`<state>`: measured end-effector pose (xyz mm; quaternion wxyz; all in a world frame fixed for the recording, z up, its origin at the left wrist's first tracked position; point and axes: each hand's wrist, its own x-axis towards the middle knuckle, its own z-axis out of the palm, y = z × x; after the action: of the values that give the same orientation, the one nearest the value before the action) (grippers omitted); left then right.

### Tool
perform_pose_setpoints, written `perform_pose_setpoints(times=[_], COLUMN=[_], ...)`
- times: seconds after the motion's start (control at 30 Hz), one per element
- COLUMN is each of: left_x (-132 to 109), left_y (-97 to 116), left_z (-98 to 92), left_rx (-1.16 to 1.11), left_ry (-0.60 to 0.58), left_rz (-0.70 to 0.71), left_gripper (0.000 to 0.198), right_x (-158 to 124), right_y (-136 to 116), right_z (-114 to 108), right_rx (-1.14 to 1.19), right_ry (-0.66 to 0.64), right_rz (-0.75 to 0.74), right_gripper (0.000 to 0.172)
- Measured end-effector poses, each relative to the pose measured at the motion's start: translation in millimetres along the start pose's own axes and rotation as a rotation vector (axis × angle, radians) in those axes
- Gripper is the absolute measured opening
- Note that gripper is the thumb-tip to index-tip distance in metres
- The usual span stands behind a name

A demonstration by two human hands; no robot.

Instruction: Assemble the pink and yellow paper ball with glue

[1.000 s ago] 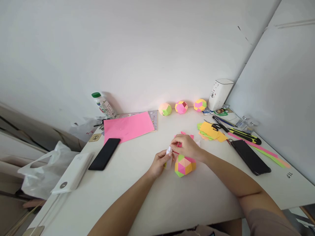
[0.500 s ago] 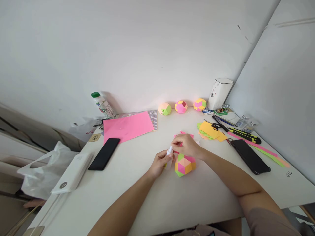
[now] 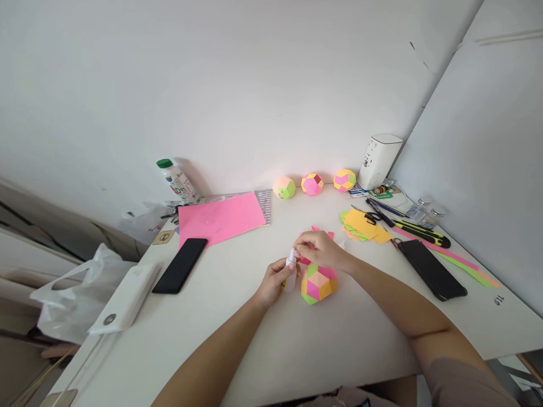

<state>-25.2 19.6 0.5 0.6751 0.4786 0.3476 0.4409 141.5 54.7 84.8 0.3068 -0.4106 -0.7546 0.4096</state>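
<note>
At the middle of the white table (image 3: 297,350), my left hand (image 3: 275,280) is closed around a small white tube (image 3: 291,261) whose tip points up; it looks like a glue stick. My right hand (image 3: 322,251) pinches at the top of that tube, with a bit of pink paper (image 3: 304,260) under its fingers. A paper ball (image 3: 318,284) of pink, green and orange faces rests on the table just right of my left hand, below my right wrist. Small pink paper pieces (image 3: 316,230) lie just beyond my right hand.
Three more paper balls (image 3: 312,183) line the back wall. A pink sheet (image 3: 220,217), a black phone (image 3: 180,264) and a white power bank (image 3: 127,297) lie left. Coloured paper squares (image 3: 362,225), scissors, a utility knife (image 3: 422,234) and another phone (image 3: 431,270) lie right.
Both hands stay in place over the tube; my right fingers shift slightly at its tip. Nothing else has moved.
</note>
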Motion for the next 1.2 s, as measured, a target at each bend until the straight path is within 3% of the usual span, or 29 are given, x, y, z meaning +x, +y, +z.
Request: perform_pose_setpoints(times=[0.2,0.33,0.53,0.87,1.2], left_x=[0.2,0.4,-0.4,-1.7,-0.8], left_y=[1.6,0.3,0.2,2.0,-0.1], left_z=[0.4,0.5,0.6,0.6,-1.5], left_rx=[0.011,0.024,0.032,0.039,0.027], left_ry=[0.0,0.004,-0.005,-0.019,-0.017], left_rz=[0.004,0.007,0.004,-0.005,-0.005], left_gripper=[0.036,0.035,0.035,0.036,0.037], right_x=[-1.2,-1.4,-0.7,-0.6,0.5], right_y=[5.7,6.0,6.5,0.8,6.2], right_z=[4.0,5.4,3.0,-1.6,4.3], right_rx=[-0.073,-0.071,-0.04,-0.08,-0.001], right_ry=[0.019,0.014,-0.015,-0.055,0.007], right_rz=[-0.021,-0.027,0.008,-0.056,-0.018], right_gripper=[0.016,0.008,0.01,0.013,0.011])
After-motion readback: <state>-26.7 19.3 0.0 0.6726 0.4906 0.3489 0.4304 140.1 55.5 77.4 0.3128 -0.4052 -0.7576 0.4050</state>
